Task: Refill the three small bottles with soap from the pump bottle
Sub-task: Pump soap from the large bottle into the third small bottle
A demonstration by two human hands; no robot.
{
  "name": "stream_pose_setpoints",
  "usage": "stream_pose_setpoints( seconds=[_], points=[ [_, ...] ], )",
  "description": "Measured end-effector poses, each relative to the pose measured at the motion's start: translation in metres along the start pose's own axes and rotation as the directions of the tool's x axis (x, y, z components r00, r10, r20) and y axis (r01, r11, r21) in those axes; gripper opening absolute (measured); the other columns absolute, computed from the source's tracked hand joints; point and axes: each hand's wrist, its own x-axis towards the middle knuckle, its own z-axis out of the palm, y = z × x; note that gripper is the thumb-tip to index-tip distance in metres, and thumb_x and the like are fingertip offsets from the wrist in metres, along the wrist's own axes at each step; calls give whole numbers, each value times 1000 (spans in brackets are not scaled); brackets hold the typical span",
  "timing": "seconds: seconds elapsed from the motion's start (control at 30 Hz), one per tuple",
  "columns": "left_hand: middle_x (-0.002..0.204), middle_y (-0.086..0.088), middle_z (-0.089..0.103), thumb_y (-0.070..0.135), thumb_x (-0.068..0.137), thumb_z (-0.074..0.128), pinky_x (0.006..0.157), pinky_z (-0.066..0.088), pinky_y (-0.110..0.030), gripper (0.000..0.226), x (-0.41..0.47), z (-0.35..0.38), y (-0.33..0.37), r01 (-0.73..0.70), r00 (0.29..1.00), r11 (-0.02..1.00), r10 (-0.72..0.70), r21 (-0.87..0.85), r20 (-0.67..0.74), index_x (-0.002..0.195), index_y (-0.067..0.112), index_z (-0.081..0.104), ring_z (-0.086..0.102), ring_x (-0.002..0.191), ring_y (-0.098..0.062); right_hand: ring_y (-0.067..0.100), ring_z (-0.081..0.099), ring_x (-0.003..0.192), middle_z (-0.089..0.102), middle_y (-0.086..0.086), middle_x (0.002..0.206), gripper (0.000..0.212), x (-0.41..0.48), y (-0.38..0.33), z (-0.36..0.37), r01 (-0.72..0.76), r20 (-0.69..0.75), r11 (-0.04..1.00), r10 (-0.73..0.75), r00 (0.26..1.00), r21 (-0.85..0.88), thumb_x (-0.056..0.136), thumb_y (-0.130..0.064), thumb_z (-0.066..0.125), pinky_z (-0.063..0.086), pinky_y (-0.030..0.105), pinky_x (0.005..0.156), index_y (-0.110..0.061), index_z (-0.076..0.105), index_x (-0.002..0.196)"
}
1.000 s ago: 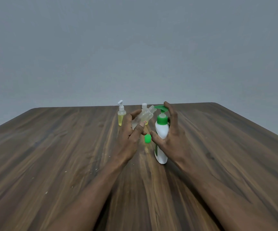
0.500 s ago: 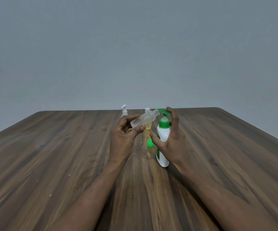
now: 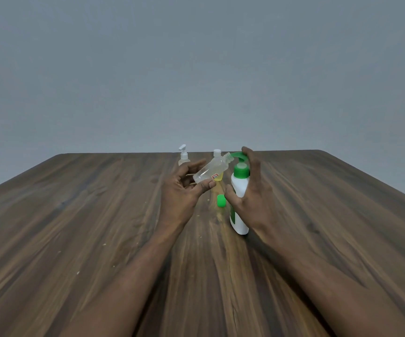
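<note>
My left hand point(image 3: 180, 190) grips a small clear uncapped bottle point(image 3: 212, 171), tilted so its open mouth sits just under the green spout of the pump bottle point(image 3: 240, 190). That white pump bottle stands upright on the wooden table point(image 3: 75, 227). My right hand point(image 3: 252, 193) wraps its body, thumb in front, with a finger on top of the green pump head. A loose green cap point(image 3: 221, 200) lies on the table between my hands. Farther back stand a small pump-top bottle point(image 3: 183, 155) and a small white-capped bottle with yellow liquid point(image 3: 217, 154), both partly hidden.
Small pale crumbs dot the table surface on the left. The table's far edge runs just behind the bottles, with a plain grey wall beyond.
The view has tipped upward, so everything sits lower in frame. My left hand has tilted the clear bottle's mouth closer under the pump spout. My right hand stays on the pump bottle.
</note>
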Motion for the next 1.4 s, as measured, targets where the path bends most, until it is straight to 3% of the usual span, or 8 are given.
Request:
stream_pose_setpoints(
  seconds=[0.1,0.27,0.37,0.47,0.7,0.97,1.23,1.4],
  points=[
    [100,26,75,0,75,85,77,56,-13,45,-1,2,1,-24,1000,999,24,21,18,108,28,72,73,93,2,13,62,70,57,-18,104,90,1,-2,-3,44,-6,998,-44,999,-34,85,-42,68,50,27,63,-47,10,153],
    [99,21,77,2,75,86,79,58,-20,45,1,3,-1,-18,1000,1000,18,20,15,107,29,73,74,92,-4,-2,58,97,48,-41,113,90,4,4,-3,29,25,1000,-29,999,9,77,-51,79,49,20,80,-41,24,148],
    [100,19,77,2,74,86,80,58,-20,45,1,3,-3,-8,1000,1000,8,30,12,109,28,73,74,92,-5,-9,50,110,49,-21,128,87,4,5,1,70,-35,997,-69,997,26,78,-44,82,39,7,88,-29,30,146],
    [100,16,78,3,74,86,79,58,-20,44,1,2,-5,6,1000,999,-6,40,6,109,27,74,74,92,-6,-1,50,112,51,-6,134,81,5,8,4,102,-42,995,-101,994,11,78,-34,83,34,1,87,-20,36,142],
    [101,9,79,2,75,86,84,59,-25,41,-1,-1,-6,36,999,998,-37,55,7,109,21,74,75,95,-9,5,54,105,57,-2,123,68,3,9,4,73,-66,997,-71,995,23,81,-26,81,42,11,86,-17,43,137],
    [101,15,78,3,74,86,79,57,-18,43,1,4,-3,10,1000,998,-10,63,-8,109,23,74,74,94,-6,0,49,117,48,-7,140,80,4,10,0,102,-23,995,-102,995,-3,80,-28,82,34,1,90,-22,36,146],
    [102,12,78,7,75,87,86,60,-29,42,-1,-1,-3,19,1000,998,-18,68,-12,106,31,74,75,96,-9,-3,47,106,55,2,125,71,4,11,3,77,-64,997,-79,995,-26,78,-20,84,33,2,90,-7,45,136],
    [100,17,78,4,75,86,78,56,-17,43,-1,2,-1,4,1000,999,-4,53,-3,105,31,73,75,94,-4,7,49,119,49,0,136,76,4,7,1,116,-61,993,-116,991,-2,79,-25,82,33,4,94,-15,40,142]
  ],
)
